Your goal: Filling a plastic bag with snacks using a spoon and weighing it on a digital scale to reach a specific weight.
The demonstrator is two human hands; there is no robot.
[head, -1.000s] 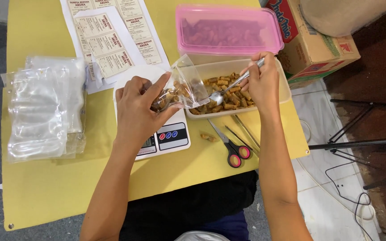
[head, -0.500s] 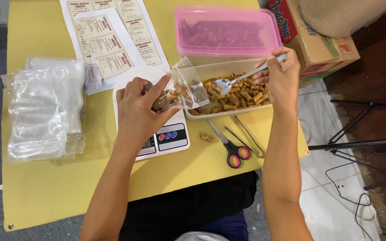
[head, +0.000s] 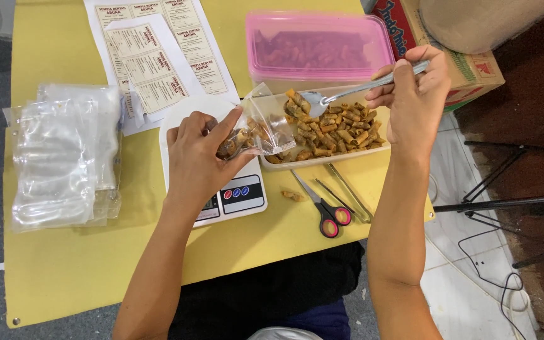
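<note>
My left hand (head: 198, 157) holds a small clear plastic bag (head: 260, 128) partly filled with brown snack rolls, tilted over a white kitchen scale (head: 237, 194). My right hand (head: 413, 101) grips a metal spoon (head: 341, 96) by its handle; the spoon's bowl rests on the pile of snack rolls (head: 335, 129) in an open rectangular tray (head: 322, 160). The bag's mouth faces the tray, just left of the spoon.
A pink-lidded container (head: 319, 47) sits behind the tray. Sticker label sheets (head: 158, 56) lie at the back, a stack of empty clear bags (head: 61, 157) at left. Red-handled scissors (head: 322, 211), metal tongs (head: 351, 195) and one loose snack piece (head: 293, 196) lie near the yellow table's (head: 64, 271) front. A cardboard box (head: 473, 69) stands right.
My right hand moved right and back with the spoon, away from the bag's mouth, and the spoon's bowl now sits on the snacks in the tray. The left hand stayed put.
</note>
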